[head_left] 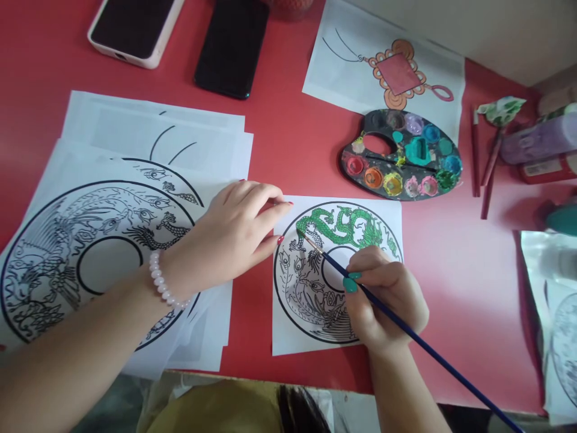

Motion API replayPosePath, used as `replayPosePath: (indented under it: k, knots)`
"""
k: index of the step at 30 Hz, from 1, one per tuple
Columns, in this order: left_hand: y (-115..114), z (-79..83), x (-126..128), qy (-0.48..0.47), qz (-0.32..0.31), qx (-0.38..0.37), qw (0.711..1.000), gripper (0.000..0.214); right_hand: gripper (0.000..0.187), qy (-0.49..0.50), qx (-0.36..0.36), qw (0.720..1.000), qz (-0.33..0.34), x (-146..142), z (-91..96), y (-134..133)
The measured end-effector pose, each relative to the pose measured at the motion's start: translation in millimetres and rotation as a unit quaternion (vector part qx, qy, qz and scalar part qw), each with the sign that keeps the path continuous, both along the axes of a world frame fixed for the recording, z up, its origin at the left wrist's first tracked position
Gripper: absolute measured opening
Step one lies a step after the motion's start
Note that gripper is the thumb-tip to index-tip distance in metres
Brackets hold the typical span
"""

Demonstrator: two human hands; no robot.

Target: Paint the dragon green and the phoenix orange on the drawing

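My right hand (387, 300) pinches a long blue paintbrush (406, 328). Its bristle tip touches the small sheet (282, 337), at the green-painted dragon (333, 225) in the printed ring. The phoenix (311, 294) lower in that ring is uncoloured black line work. My left hand (246, 225), with a beaded bracelet (160, 279) at the wrist, lies open with fingers apart. Its fingertips are at the left edge of the small sheet. Under that wrist and forearm is a stack of larger printed sheets (90, 159), partly hidden, with an uncoloured dragon-and-phoenix ring on top.
A paint palette (401, 159) with several colour wells lies beyond the small sheet, overlapping a painted knot picture (399, 72). Two phones (135, 27) lie at the back left. Brushes (489, 171) and paint bottles (541, 138) are at the right. The red table's front edge (256, 377) runs nearby.
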State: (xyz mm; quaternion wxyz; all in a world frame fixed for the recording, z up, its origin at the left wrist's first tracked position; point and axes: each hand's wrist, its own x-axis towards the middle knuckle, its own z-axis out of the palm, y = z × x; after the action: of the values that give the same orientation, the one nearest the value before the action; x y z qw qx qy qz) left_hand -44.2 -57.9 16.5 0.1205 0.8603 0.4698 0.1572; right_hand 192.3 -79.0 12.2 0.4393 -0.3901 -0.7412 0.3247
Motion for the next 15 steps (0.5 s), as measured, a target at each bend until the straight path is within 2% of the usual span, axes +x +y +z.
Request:
replayPosePath:
  k: [15]
  knots:
    - [0.5, 1.3, 0.6, -0.003, 0.0, 0.0, 1.0, 0.033, 0.02, 0.008, 0.023, 1.0, 0.013, 2.5, -1.3, 1.2]
